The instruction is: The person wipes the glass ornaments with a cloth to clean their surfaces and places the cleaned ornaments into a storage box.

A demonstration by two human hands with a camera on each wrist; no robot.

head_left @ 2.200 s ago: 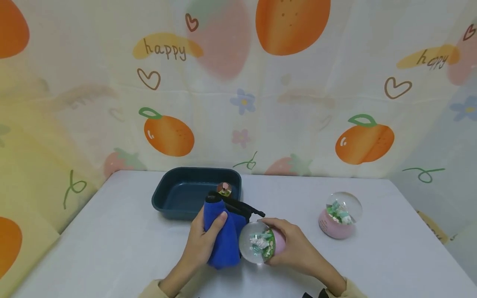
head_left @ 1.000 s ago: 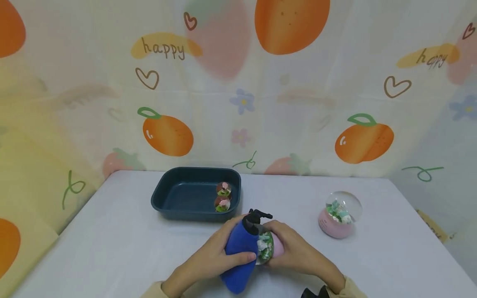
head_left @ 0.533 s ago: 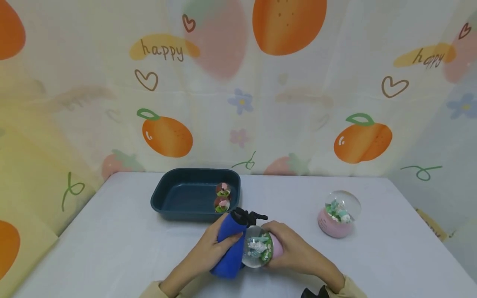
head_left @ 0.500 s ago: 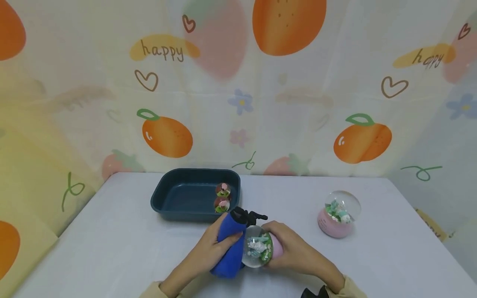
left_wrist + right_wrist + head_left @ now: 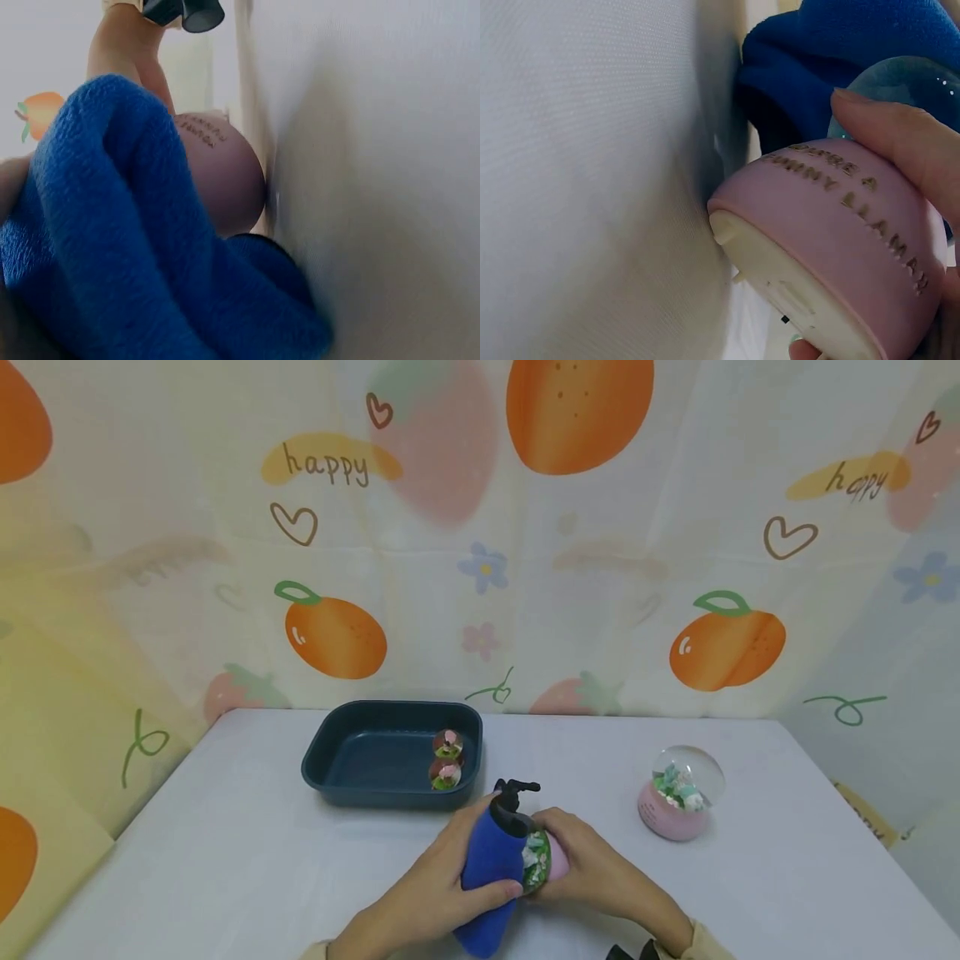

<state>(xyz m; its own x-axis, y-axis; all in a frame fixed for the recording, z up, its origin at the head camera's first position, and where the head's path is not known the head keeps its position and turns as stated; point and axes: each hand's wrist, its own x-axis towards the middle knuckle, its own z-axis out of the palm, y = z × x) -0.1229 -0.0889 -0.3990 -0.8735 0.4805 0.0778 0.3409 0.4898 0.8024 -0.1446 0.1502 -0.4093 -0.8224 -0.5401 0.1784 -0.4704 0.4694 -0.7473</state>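
A snow globe [image 5: 537, 862] with a pink base lies tipped on its side between the hands. My right hand [image 5: 592, 866] grips its base [image 5: 840, 232], which has raised gold lettering and a cream underside. My left hand [image 5: 431, 887] holds a blue cloth [image 5: 492, 864] wrapped over the glass dome, thumb along its near side. Black straps [image 5: 514, 789] stick up from the cloth's top. Most of the dome is hidden under the cloth in the head view; a bit of the glass [image 5: 907, 79] shows beside the right fingers in the right wrist view.
A dark teal tray [image 5: 360, 768] stands at the back left. Two small globes [image 5: 447, 758] sit at its right end. Another pink-based snow globe [image 5: 675, 806] stands upright at the right on the white table [image 5: 225, 860]. A patterned curtain [image 5: 480, 635] hangs behind.
The left hand has brought the cloth off the dome and back over it, turning round the glass. The right hand keeps its grip on the base, nearly in place.
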